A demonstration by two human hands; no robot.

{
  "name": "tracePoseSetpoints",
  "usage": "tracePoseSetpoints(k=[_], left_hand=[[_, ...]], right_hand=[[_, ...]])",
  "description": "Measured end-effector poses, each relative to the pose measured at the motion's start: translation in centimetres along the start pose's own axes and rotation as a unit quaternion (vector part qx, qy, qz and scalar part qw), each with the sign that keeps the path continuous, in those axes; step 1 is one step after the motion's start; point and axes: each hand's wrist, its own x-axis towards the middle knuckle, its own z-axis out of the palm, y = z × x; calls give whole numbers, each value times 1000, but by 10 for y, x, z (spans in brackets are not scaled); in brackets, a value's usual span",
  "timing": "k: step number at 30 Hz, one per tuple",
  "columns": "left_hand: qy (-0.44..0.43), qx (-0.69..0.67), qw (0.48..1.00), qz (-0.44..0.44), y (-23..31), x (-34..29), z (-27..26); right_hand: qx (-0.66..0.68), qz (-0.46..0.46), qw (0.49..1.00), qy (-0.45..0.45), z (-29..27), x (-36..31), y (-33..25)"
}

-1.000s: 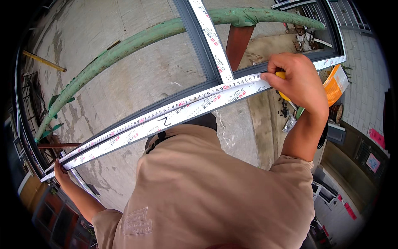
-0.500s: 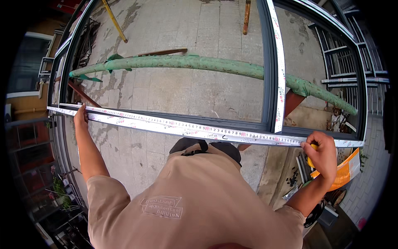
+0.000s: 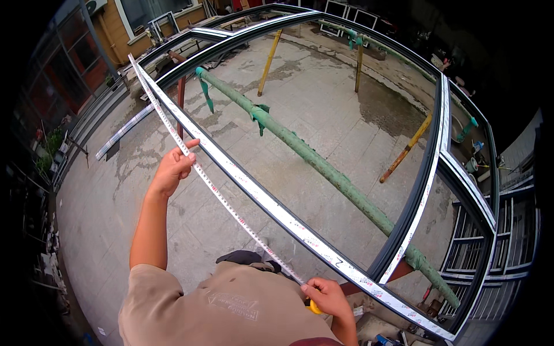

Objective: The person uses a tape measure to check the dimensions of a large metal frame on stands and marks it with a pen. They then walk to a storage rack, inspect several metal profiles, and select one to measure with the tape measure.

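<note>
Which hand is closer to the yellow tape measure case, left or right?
Right. The right hand is wrapped around the yellow tape measure case; the left hand is well away, farther along the pulled-out blade.

On my remote feed I see a tape-measure blade (image 3: 231, 212) in white with black and red markings, its case (image 3: 314, 307) yellow. The dark-grey window frame (image 3: 407, 228) wears white film (image 3: 314, 239) printed red and black; the pipe (image 3: 332, 173) is mottled green, the T-shirt (image 3: 184, 317) tan.

Numerals (image 3: 214, 189) line the tape (image 3: 242, 224), handwriting (image 3: 339, 261) marks the frame (image 3: 303, 230), and lettering (image 3: 236, 305) crosses the shirt (image 3: 196, 323).
</note>
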Motion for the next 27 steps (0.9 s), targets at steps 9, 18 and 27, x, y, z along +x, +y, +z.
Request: tracePoseSetpoints(k=[9, 18, 27], left_hand=[[44, -51, 992, -102, -81, -77, -65], [-43, -62, 988, -138, -157, -78, -223], [33, 179, 961, -207, -217, -134, -427]], right_hand=[[-18, 79, 990, -117, 70, 95, -37], [-6, 108, 976, -188, 236, 235, -128], [-47, 200, 941, -269, 405, 376, -214]])
